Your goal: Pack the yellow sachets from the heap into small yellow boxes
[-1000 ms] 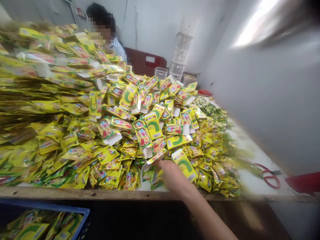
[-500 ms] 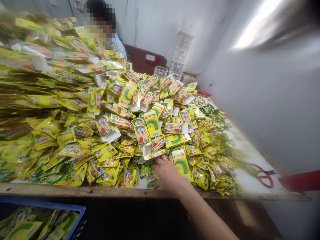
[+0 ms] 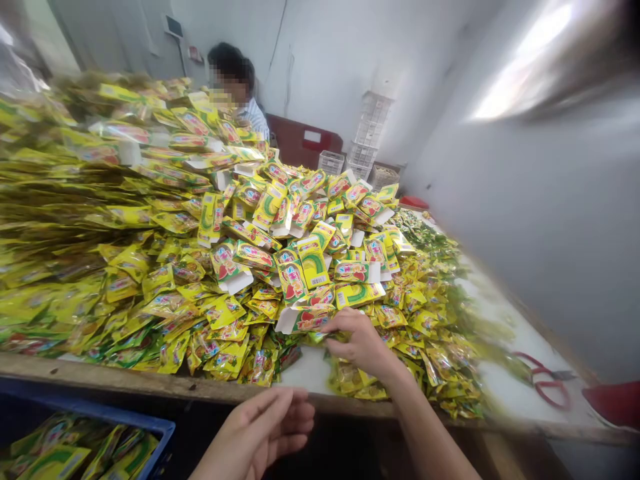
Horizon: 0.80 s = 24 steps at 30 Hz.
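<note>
My right hand (image 3: 361,343) is closed at the front of the heap, its thumb and fingers pinching the right end of a small yellow-and-green printed box (image 3: 309,320). That box has a white flap standing open at its left end. A bit of green wrapper shows beneath my right fingertips; whether they also hold it is unclear. My left hand (image 3: 267,427) hovers just in front of the table edge, fingers loosely curled and slightly apart, with nothing in it. Behind both hands lie more cartons (image 3: 313,262) with open flaps, piled over shiny yellow packets (image 3: 220,310).
A wooden rim (image 3: 125,375) borders the table. Below left stands a blue crate (image 3: 163,430) holding filled packs. Red-handled scissors (image 3: 547,385) lie at the right beside a red object (image 3: 615,403). A person in a striped shirt (image 3: 256,119) is behind the heap, near stacked white baskets (image 3: 367,130).
My left hand has come into view at the bottom. My right hand has shifted from reaching among the packs to pinching the box, whose printed face now shows more. The camera view has moved slightly.
</note>
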Motion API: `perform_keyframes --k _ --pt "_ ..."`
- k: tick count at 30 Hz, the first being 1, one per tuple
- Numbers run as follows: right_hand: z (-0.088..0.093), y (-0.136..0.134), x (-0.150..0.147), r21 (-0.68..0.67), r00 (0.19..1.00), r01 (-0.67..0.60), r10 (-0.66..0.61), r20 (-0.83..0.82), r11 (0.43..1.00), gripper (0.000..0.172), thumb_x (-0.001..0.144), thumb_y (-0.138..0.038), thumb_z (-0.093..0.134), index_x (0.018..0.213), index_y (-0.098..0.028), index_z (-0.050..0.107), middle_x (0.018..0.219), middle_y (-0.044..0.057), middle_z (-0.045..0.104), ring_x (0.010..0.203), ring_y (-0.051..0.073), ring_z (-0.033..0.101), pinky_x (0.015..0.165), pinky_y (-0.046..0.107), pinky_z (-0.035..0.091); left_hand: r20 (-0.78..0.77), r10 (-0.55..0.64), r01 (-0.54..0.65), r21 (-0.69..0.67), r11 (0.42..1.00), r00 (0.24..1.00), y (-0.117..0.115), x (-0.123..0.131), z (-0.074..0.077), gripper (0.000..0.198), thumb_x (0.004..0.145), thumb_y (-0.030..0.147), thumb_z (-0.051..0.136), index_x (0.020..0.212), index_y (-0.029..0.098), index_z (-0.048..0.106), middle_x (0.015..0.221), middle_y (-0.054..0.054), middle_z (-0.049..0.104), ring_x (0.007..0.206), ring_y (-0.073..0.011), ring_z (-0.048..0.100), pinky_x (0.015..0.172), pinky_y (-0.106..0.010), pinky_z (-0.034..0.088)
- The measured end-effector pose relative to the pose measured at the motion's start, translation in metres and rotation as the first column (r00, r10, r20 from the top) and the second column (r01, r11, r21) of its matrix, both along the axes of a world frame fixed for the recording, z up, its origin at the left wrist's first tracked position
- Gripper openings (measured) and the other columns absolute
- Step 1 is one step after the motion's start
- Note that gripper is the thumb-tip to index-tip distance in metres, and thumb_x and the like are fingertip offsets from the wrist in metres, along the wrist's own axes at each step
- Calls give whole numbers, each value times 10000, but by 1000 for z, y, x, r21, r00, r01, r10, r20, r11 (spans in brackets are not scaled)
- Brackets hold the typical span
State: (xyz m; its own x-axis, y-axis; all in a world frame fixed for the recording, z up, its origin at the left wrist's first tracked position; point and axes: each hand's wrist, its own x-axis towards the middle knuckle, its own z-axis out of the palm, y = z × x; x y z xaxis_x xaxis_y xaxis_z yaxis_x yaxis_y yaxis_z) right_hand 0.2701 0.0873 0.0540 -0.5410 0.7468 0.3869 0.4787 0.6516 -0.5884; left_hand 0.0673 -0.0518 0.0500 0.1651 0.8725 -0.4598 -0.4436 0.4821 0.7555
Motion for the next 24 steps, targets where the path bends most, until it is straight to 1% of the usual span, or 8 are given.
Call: perform_keyframes --k 2,5,9,14,17,19,22,24 --pt "7 -7 1 20 998 14 -13 -62 1000 168 774 -121 688 904 -219 728 812 2 686 781 162 577 778 307 407 211 16 5 -98 995 977 22 9 -5 411 854 458 639 1052 106 715 1016 -175 751 993 -301 698 912 -421 533" --pt "7 -32 -6 128 1000 -19 17 22 992 204 835 -147 635 995 -244 715 861 22 684 856 203 549 824 374 386 399 53 -42 -38 998 915 45 19 -10 360 884 411 621 1082 120 697 1139 -160 716 1080 -283 664 969 -409 500" --pt "-6 -65 -18 71 997 -67 64 41 995 201 897 -150 568 1014 -253 695 934 41 671 918 218 543 850 390 404 287 93 -121 82 989 953 51 25 -13 255 836 255 704 1072 158 700 1138 -111 720 999 -247 684 825 -333 557" --pt "-20 -56 -21 -163 957 111 -150 -250 980 308 772 -149 736 1059 -245 680 1053 50 643 1005 207 578 880 316 455 115 -20 8 99 995 993 42 25 -9 387 855 273 684 1226 178 630 1152 -116 710 923 -231 694 732 -301 564" --pt "-23 -43 -19 -315 923 140 -238 -301 939 147 720 -167 777 830 -210 689 886 16 662 866 186 609 773 276 476 148 -94 80 97 992 984 41 19 -4 436 818 183 707 1244 181 614 1152 -114 708 926 -220 690 786 -317 559" --pt "-25 -39 -18 -454 881 171 -343 -327 874 83 759 -179 728 733 -190 650 755 -1 645 724 161 602 674 259 475 182 -111 94 95 991 977 40 16 -2 541 745 96 743 1260 184 602 1152 -112 710 959 -229 688 859 -337 543" --pt "-26 -42 -17 -574 851 117 -380 -363 810 54 801 -221 674 778 -184 642 713 -11 639 659 150 589 633 254 478 155 -74 58 100 993 985 38 16 -3 628 690 72 768 1281 190 588 1179 -116 707 980 -243 694 900 -341 528" --pt "-27 -45 -20 -547 859 106 -354 -371 830 167 759 -248 728 903 -193 665 827 -2 668 737 160 605 683 261 486 122 -39 25 113 993 992 38 20 -4 614 696 89 760 1276 207 595 1226 -105 690 1031 -246 680 905 -325 524"
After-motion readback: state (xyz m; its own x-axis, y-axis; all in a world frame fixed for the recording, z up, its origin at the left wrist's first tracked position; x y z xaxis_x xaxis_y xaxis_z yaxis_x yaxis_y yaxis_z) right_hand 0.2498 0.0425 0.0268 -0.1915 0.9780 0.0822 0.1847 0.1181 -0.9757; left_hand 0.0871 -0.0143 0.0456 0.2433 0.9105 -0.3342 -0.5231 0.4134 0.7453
